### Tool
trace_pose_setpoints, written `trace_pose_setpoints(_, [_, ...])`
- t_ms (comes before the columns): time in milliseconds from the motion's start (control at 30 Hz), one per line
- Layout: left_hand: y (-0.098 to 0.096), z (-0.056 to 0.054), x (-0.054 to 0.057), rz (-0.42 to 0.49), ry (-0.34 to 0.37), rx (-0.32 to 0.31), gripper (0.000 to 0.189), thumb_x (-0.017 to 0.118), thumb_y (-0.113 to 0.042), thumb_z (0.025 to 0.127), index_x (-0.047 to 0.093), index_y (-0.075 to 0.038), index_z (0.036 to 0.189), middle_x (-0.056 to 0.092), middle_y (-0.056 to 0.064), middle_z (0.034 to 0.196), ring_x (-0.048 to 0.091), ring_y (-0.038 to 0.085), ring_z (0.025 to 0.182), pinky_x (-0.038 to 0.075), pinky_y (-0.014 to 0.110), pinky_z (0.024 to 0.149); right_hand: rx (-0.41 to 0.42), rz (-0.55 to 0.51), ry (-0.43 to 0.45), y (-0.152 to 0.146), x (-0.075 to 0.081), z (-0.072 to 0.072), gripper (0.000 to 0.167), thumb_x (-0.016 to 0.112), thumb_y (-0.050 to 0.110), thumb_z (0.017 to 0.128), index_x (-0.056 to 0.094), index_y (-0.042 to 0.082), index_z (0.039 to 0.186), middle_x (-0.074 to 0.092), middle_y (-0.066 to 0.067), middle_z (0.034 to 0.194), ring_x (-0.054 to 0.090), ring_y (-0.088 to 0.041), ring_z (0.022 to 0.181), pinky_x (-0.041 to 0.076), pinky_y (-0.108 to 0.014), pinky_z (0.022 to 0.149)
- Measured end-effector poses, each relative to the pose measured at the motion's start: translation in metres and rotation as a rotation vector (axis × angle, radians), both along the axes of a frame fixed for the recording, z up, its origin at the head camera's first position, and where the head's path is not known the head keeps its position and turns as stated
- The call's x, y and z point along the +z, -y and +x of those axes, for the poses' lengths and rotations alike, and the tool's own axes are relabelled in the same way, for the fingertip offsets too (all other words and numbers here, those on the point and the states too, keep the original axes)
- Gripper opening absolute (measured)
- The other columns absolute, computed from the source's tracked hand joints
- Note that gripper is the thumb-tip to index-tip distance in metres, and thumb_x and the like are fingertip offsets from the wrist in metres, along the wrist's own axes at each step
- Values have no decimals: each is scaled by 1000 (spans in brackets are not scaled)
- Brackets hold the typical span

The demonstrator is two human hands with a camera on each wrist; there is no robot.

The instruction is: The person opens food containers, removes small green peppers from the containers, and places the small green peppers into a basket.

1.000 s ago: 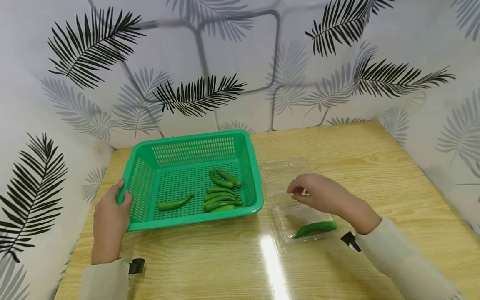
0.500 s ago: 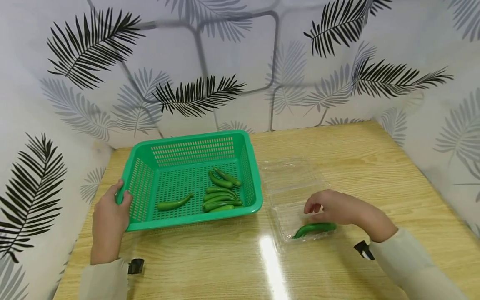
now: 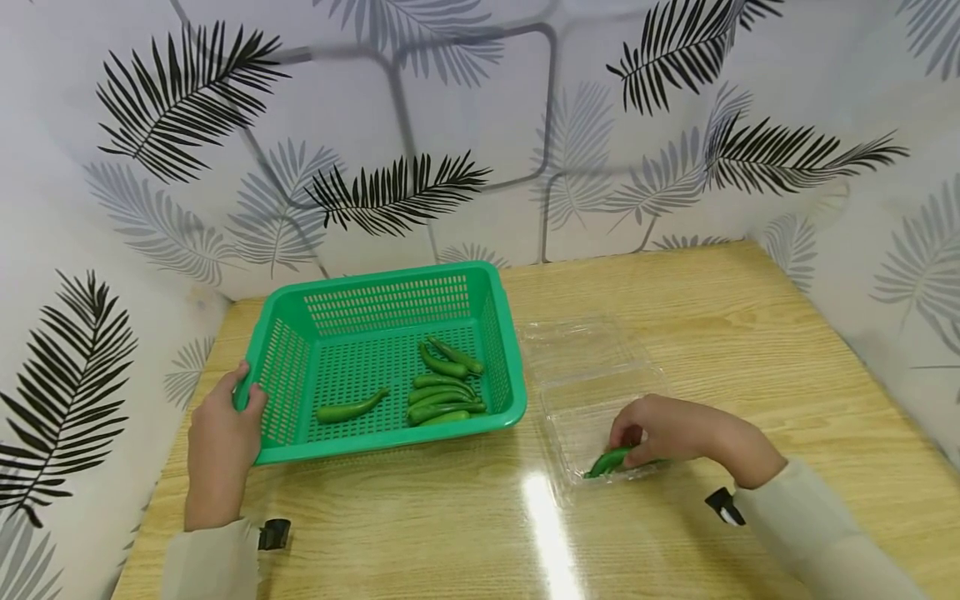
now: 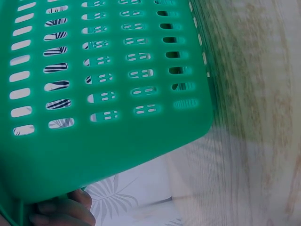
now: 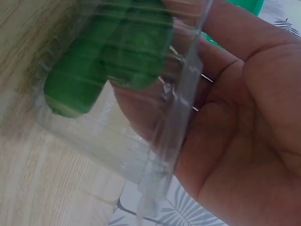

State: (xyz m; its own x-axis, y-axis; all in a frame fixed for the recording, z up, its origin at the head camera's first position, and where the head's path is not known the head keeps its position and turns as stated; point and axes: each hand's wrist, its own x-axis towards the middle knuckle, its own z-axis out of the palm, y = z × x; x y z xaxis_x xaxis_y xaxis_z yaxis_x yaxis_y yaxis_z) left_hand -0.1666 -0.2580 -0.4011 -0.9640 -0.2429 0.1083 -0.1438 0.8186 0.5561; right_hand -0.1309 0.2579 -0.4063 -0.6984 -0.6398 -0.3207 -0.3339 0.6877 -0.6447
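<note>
My left hand (image 3: 225,435) grips the left rim of a green plastic basket (image 3: 382,442), thumb on the inner side. In the left wrist view its curled fingers (image 4: 68,209) show at the basket's rim. Several slim, curved green vegetables (image 3: 442,392) lie at the basket's right side, and a single one (image 3: 351,410) lies farther left. My right hand (image 3: 667,429) reaches into a clear plastic box (image 3: 573,421) and pinches a long green vegetable (image 3: 609,461) along its front wall. In the right wrist view two blunt green ends (image 5: 75,84) show through the plastic.
The box's clear lid (image 3: 577,346) lies folded back behind it, close to the basket's right side. All stands on a wood-grain table (image 3: 420,533). A leaf-patterned wall covering (image 3: 480,108) rises behind the table and at both sides.
My right hand has moved from over the middle of the box toward its front right, then down onto the green vegetable. The left hand and the basket stay where they were.
</note>
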Motion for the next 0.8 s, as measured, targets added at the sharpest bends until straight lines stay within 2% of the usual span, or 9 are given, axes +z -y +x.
trace_pose_setpoints(200, [1,-1,-2,0,-8,-3,49,38,-27,98,36,-12,144,54,33,116,41,22,39,34,35,38,-5,-11,-21,-4,3,0,12,70,15,83,68,16,95,61,9,87,56,-5,78,47,-25,68])
trace_pose_setpoints(367, [1,-2,-2,1,-10,-8,49,38,-26,98,36,-11,144,52,32,120,42,22,39,34,35,38,-18,-48,-94,-10,17,-4,11,67,15,86,68,13,96,62,7,88,57,-6,78,49,-25,67])
trace_pose_setpoints(667, [0,-1,0,2,-8,1,49,40,-26,98,37,-10,144,49,31,126,43,22,41,35,35,39,-195,-44,-294,-10,49,-13,17,67,18,86,67,13,103,62,8,89,57,-8,80,47,-25,63])
trace_pose_setpoints(800, [0,-1,-1,5,-8,2,49,40,-26,98,37,-11,144,53,32,120,41,22,39,34,35,38,-227,-66,-348,3,56,-17,18,68,19,86,66,14,103,61,8,87,57,-10,78,45,-26,59])
